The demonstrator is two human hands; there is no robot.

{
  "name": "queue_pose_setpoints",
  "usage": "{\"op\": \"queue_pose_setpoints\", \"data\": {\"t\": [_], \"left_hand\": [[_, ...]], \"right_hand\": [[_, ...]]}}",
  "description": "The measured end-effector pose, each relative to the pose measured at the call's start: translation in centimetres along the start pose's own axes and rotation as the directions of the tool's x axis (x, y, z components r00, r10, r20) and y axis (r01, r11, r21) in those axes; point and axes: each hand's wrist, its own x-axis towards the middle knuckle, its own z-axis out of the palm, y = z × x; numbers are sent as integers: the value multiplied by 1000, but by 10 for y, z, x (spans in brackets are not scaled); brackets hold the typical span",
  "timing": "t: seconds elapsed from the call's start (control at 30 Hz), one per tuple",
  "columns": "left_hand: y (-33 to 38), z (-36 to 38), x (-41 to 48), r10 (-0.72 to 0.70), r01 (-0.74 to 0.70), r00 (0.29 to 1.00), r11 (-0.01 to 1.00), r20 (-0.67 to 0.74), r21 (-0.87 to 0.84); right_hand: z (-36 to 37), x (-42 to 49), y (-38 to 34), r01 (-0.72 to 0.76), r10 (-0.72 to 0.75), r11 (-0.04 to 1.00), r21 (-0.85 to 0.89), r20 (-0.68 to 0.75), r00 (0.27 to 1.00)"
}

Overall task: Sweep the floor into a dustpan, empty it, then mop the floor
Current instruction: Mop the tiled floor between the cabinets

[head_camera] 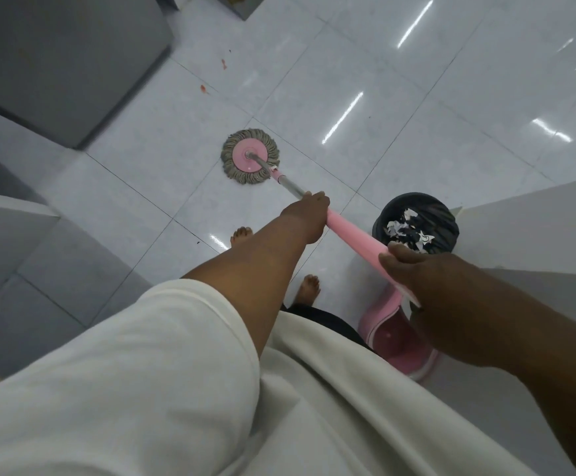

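A spin mop with a round pink head and grey-brown strands [250, 156] lies flat on the white tiled floor [417, 97] ahead of my bare feet. Its metal shaft runs back into a pink handle [355, 235]. My left hand [309, 214] grips the shaft where metal meets pink. My right hand [413, 273] grips the pink handle nearer my body. A pink mop bucket [400, 341] stands on the floor below my right forearm, partly hidden by it.
A dark bin [417, 214] with torn paper scraps stands right of the mop handle. Small red stains [204, 88] mark the tiles ahead on the left. Grey furniture [56, 63] fills the upper left. Pale surfaces flank both sides.
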Motion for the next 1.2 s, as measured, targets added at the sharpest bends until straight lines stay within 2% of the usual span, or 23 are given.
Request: {"op": "queue_pose_setpoints", "data": {"t": [0.13,0.33,0.9,1.07,1.2], "left_hand": [[-16,-12,10,-29,28,999,999,-36,-40],[-68,-48,34,-76,65,991,993,-107,-102],[-276,-200,154,-208,192,969,973,-134,-126],[-303,-224,176,-235,222,963,970,-136,-104],[-296,-221,180,-238,223,962,967,-130,-119]], "right_hand": [[-16,22,-5,37,-37,999,-14,21,999],[-50,78,-28,48,-49,998,-37,-23,999],[-189,301,-113,143,-149,986,-87,-75,986],[-205,342,-121,163,-170,983,-78,-86,982],[-202,339,-112,169,-174,984,-60,-90,981]]}}
